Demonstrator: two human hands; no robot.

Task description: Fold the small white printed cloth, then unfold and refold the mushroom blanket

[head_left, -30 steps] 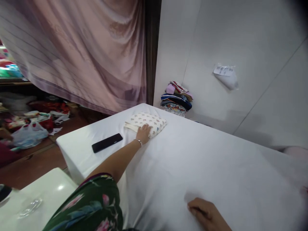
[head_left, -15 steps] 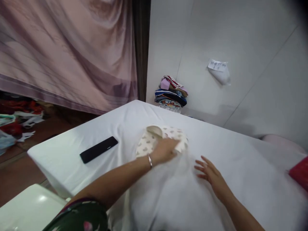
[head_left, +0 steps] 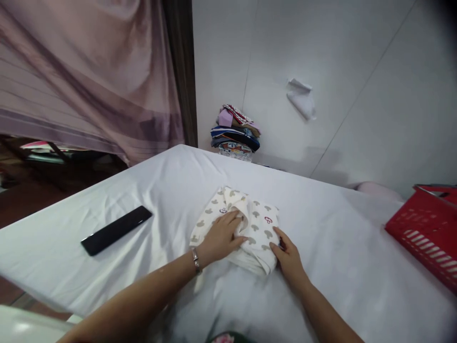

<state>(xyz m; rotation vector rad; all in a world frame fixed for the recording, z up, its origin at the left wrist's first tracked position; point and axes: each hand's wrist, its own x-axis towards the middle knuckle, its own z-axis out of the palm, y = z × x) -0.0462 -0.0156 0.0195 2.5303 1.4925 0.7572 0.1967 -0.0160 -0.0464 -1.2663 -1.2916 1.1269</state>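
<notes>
A cream garment (head_left: 255,216) printed with grey-brown mushroom shapes and a few dark red motifs lies folded in the middle of the white-covered table. My left hand (head_left: 223,238), with a silver band at the wrist, grips a fold near its centre. The fingertips are partly hidden in the cloth, and the thumb lies over it. At the garment's right edge, my right hand (head_left: 288,252) pinches the cloth between thumb and fingers.
A black phone-like slab (head_left: 116,230) lies left on the table (head_left: 332,252). A red basket (head_left: 424,224) stands at the right. Folded clothes (head_left: 235,133) are stacked by the wall beyond the far edge. A pink curtain (head_left: 89,71) hangs at the left.
My left hand has moved down and left into the fold. The right hand has come from beside the garment onto its right edge. The view has turned right, showing more of the basket.
</notes>
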